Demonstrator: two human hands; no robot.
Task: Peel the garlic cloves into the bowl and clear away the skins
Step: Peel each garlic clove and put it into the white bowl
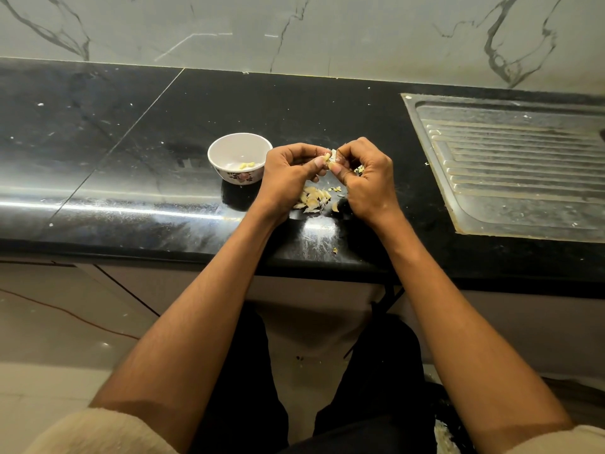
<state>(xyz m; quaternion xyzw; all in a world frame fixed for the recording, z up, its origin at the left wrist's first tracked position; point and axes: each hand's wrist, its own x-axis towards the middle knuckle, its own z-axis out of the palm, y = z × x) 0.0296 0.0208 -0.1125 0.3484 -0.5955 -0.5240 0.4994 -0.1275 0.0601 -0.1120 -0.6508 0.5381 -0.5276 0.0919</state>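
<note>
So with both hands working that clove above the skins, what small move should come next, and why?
Probably finish stripping the skin: the left hand pinches the garlic clove while the right hand pinches its papery skin. Then it should go left into the bowl, which already holds peeled cloves.

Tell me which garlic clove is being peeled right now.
The clove pinched between both hands, left hand and right hand, above the counter; the other pieces lie untouched in the bowl.
</note>
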